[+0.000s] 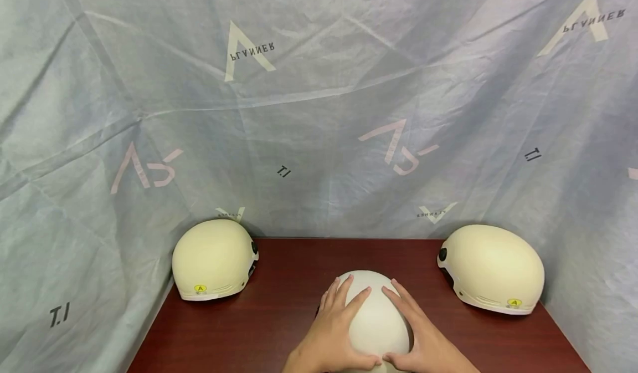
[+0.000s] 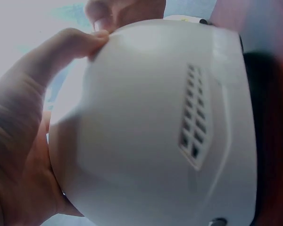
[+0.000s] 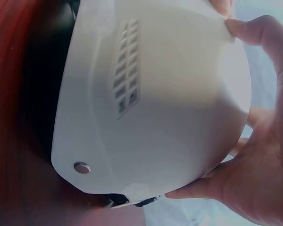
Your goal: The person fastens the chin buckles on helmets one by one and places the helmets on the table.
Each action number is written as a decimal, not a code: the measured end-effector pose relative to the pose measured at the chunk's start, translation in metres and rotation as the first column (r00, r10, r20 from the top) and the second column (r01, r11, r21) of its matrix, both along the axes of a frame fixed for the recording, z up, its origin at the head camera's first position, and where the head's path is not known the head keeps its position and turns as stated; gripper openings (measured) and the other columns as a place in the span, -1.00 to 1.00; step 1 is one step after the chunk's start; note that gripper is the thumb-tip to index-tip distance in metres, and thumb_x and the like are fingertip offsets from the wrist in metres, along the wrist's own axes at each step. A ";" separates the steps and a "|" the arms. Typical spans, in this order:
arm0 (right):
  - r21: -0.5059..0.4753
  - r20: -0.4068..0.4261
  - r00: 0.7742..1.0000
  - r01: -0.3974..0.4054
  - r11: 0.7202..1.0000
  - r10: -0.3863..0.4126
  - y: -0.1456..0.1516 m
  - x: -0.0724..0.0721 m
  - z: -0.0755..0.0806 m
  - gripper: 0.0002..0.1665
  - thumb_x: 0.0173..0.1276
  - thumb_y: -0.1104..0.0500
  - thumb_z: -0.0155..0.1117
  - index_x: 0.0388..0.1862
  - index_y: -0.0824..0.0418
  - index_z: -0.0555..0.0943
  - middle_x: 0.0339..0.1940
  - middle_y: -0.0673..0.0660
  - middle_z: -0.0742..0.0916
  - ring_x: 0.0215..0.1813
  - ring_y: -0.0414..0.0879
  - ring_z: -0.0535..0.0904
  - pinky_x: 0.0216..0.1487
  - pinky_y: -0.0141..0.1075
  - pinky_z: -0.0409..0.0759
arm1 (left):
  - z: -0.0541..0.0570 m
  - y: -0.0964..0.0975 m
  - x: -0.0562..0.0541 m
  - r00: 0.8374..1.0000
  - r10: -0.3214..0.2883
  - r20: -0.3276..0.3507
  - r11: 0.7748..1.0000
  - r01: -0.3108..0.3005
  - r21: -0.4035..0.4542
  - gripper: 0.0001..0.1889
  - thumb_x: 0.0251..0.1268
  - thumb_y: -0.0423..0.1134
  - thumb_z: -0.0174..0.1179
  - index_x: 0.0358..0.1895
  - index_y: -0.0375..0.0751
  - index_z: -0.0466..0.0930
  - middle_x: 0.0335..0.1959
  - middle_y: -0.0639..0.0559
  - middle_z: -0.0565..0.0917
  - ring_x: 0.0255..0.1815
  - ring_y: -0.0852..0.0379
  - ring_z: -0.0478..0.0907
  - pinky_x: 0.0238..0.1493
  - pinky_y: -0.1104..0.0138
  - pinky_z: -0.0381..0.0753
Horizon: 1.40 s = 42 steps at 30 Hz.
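Note:
A white helmet (image 1: pixel 377 320) is at the near middle of the table, between both hands. My left hand (image 1: pixel 329 331) grips its left side with spread fingers, the thumb on the near side of the shell. On the opposite side my right hand (image 1: pixel 423 337) holds it likewise, and the thumb tips nearly meet. In the left wrist view the helmet's shell (image 2: pixel 137 108) shows a slotted vent (image 2: pixel 195 115) above the rim. The right wrist view shows another side of the shell (image 3: pixel 179 94) with a round rivet (image 3: pixel 82 167). A dark shadow lies under the rim; I cannot tell whether it touches the table.
Two cream helmets stand at the back of the dark red table (image 1: pixel 299 267): one helmet (image 1: pixel 213 259) at the left, the other helmet (image 1: pixel 495 267) at the right, each with a yellow sticker. Grey printed cloth (image 1: pixel 319 140) hangs behind and along both sides.

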State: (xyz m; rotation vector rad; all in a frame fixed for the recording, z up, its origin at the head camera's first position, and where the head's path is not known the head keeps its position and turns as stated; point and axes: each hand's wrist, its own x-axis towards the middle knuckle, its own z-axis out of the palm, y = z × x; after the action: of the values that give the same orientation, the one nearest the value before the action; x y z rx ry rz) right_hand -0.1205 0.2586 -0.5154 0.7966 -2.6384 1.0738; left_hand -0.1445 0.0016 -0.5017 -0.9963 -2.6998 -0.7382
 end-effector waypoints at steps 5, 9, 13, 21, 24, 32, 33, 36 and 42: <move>0.005 -0.022 1.000 -0.008 1.000 0.008 0.000 -0.002 -0.003 0.35 0.01 -0.16 0.74 0.72 0.05 0.23 0.69 0.43 0.26 0.62 -0.47 0.09 -0.04 -0.28 0.68 | -0.003 -0.002 0.000 1.000 0.001 -0.010 1.000 -0.001 0.006 0.26 -0.15 0.50 0.52 0.71 0.27 0.12 0.74 -0.20 0.11 0.69 -0.44 0.13 0.37 -0.40 0.44; 0.034 -0.036 0.999 0.027 0.999 -0.026 -0.001 0.000 -0.003 0.36 -0.02 -0.16 0.74 0.72 0.02 0.23 0.68 0.42 0.28 0.65 -0.50 0.02 -0.04 -0.27 0.68 | -0.003 -0.001 0.002 0.998 0.012 -0.055 1.000 -0.011 0.018 0.26 -0.17 0.49 0.55 0.69 0.24 0.17 0.72 -0.19 0.14 0.70 -0.39 0.16 0.39 -0.37 0.46; 0.089 -0.036 0.995 0.095 0.992 -0.092 -0.002 0.004 -0.002 0.37 -0.04 -0.15 0.72 0.73 -0.05 0.21 0.68 0.39 0.30 0.67 -0.49 -0.05 -0.02 -0.13 0.70 | -0.001 0.004 0.014 0.983 0.064 -0.172 0.996 -0.074 -0.053 0.14 -0.05 0.55 0.44 0.64 0.21 0.28 0.67 -0.22 0.24 0.64 -0.37 0.27 0.31 -0.35 0.53; 0.069 -0.265 0.953 0.168 0.983 -0.144 -0.012 0.012 -0.007 0.23 -0.07 -0.07 0.66 0.64 0.06 0.37 0.63 0.40 0.38 0.77 -0.21 -0.12 0.59 0.19 0.32 | 0.005 0.005 0.032 0.961 0.091 -0.261 0.974 -0.140 -0.175 0.30 -0.36 0.52 0.55 0.64 0.14 0.29 0.63 -0.27 0.26 0.55 -0.40 0.37 0.18 -0.26 0.67; 0.085 -0.419 0.900 0.172 0.981 -0.121 -0.020 0.015 -0.015 0.09 0.00 -0.15 0.55 0.56 0.11 0.47 0.60 0.36 0.45 0.81 -0.17 -0.20 0.74 -0.13 -0.02 | 0.003 0.004 0.032 0.967 0.071 -0.245 0.982 -0.112 -0.155 0.34 -0.42 0.46 0.60 0.65 0.12 0.26 0.63 -0.28 0.27 0.54 -0.41 0.37 0.14 -0.22 0.71; 0.217 -0.476 0.860 0.320 0.922 -0.187 -0.037 0.027 -0.025 0.30 0.17 -0.76 0.14 0.63 0.07 0.38 0.64 0.25 0.42 0.77 0.24 -0.01 0.14 0.48 0.56 | 0.005 0.005 0.031 0.974 0.062 -0.216 0.988 -0.090 -0.122 0.32 -0.41 0.34 0.70 0.61 0.01 0.32 0.61 -0.19 0.40 0.52 -0.37 0.46 0.19 -0.17 0.71; 0.228 -0.472 0.860 0.330 0.916 -0.192 -0.038 0.027 -0.023 0.32 0.12 -0.74 0.23 0.63 0.06 0.37 0.65 0.25 0.41 0.75 0.28 0.04 -0.06 0.46 0.62 | 0.005 0.006 0.030 0.973 0.061 -0.223 0.989 -0.090 -0.121 0.31 -0.41 0.35 0.69 0.60 0.00 0.33 0.61 -0.18 0.41 0.53 -0.36 0.46 0.22 -0.16 0.70; 0.255 -0.438 0.874 0.346 0.903 -0.211 -0.040 0.026 -0.016 0.40 -0.10 -0.56 0.60 0.64 0.04 0.35 0.65 0.25 0.40 0.61 0.45 0.20 -0.10 0.48 0.64 | 0.004 0.007 0.027 0.971 0.062 -0.232 0.990 -0.090 -0.113 0.29 -0.37 0.36 0.68 0.61 0.00 0.34 0.61 -0.17 0.42 0.55 -0.33 0.46 0.28 -0.13 0.68; 0.248 -0.291 0.913 0.359 0.900 -0.285 -0.041 0.021 -0.003 0.61 -0.49 -0.14 0.82 0.69 -0.03 0.28 0.68 0.24 0.35 0.52 0.63 0.29 -0.07 0.56 0.59 | 0.001 0.016 0.015 0.987 0.073 -0.141 0.996 -0.080 -0.042 0.26 -0.25 0.30 0.67 0.66 0.08 0.27 0.68 -0.15 0.31 0.63 -0.30 0.35 0.28 -0.16 0.67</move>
State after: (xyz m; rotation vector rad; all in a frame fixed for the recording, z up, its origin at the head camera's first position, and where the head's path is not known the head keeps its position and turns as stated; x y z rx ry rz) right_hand -0.0994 0.2181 -0.5181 0.4707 -2.6165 0.4642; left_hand -0.1291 0.0171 -0.5002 -0.9126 -2.6289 -0.5708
